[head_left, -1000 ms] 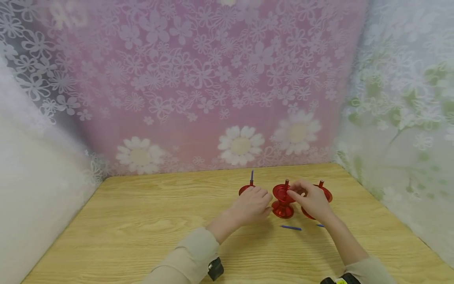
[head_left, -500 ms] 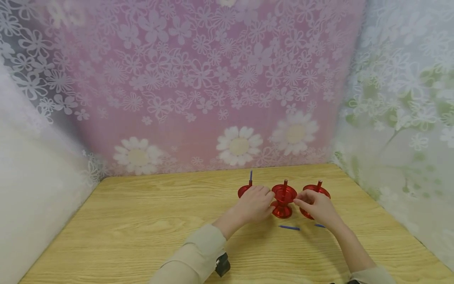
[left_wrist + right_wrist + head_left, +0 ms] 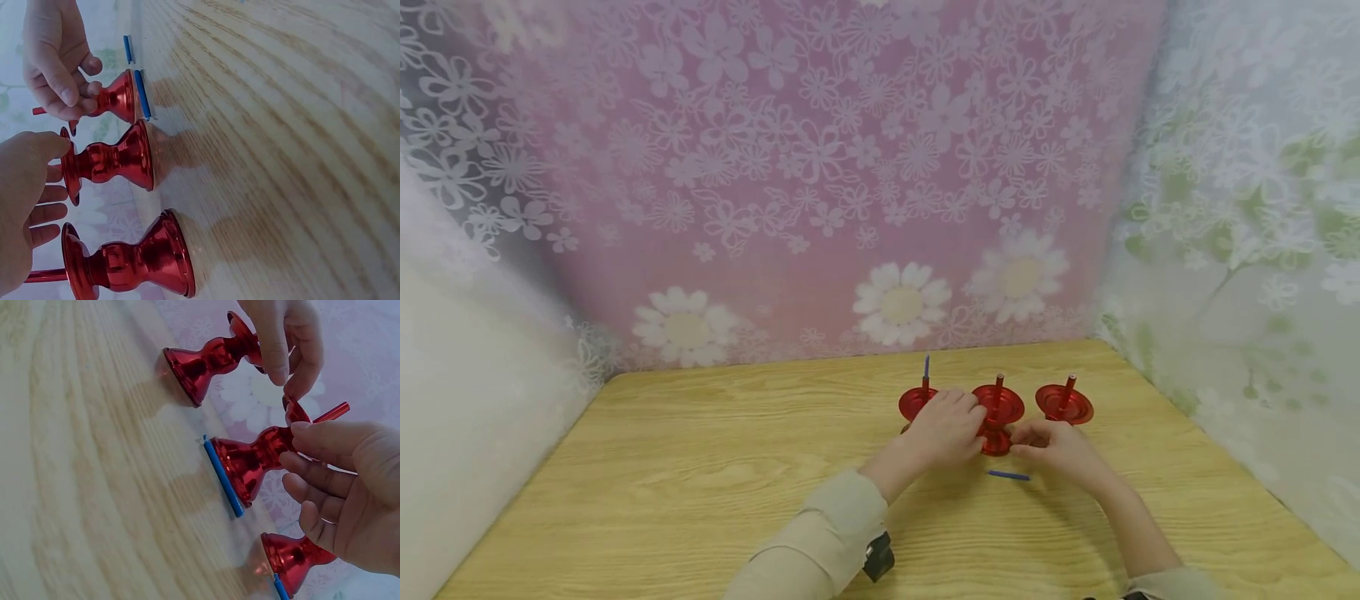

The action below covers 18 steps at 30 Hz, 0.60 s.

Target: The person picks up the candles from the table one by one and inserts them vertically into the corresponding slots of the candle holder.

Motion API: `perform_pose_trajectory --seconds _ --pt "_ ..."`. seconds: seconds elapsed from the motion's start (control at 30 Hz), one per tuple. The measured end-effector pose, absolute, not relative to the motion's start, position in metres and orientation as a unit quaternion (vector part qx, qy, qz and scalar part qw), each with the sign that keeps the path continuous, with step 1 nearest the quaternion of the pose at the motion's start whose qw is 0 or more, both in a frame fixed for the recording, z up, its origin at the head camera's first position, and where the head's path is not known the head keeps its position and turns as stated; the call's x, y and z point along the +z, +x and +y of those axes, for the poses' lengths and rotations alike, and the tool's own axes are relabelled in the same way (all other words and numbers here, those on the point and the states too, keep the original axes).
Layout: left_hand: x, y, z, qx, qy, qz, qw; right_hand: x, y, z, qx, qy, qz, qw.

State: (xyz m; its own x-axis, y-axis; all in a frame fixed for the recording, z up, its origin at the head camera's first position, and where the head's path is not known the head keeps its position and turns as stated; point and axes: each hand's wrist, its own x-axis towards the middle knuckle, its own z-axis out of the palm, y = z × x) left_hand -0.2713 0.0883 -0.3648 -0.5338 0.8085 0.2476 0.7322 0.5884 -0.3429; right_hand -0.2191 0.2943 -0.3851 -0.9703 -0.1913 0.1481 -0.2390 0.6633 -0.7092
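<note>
Three shiny red candle holders stand in a row: the left candle holder (image 3: pixel 914 405), the middle candle holder (image 3: pixel 997 407) and the right candle holder (image 3: pixel 1066 406). A thin blue candle (image 3: pixel 927 367) stands upright in the left one's tube. My left hand (image 3: pixel 949 427) grips the middle holder's dish at its left edge, thumb at the rim in the left wrist view. On the other side my right hand (image 3: pixel 1063 454) hovers with fingers loosely curled and nothing visible in them. A blue candle (image 3: pixel 223 477) lies before the middle holder; a second loose candle (image 3: pixel 128 49) lies farther right.
The wooden table (image 3: pixel 737 467) carries all of this. A pink flowered backdrop (image 3: pixel 820 208) rises at its back edge, with a flowered side sheet (image 3: pixel 1240 317) on the right and a pale sheet (image 3: pixel 490 400) on the left.
My right hand has come down from beside the middle holder's tube and dish to near its base, uncovering the right holder's dish. The left hand stays by the middle holder.
</note>
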Motion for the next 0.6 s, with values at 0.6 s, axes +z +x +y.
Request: perform_pose_trajectory --seconds 0.6 --pt "-0.366 -0.271 0.089 0.097 -0.442 -0.868 0.205 -0.411 -0.228 0.297 0.409 0.14 -0.901 -0.036"
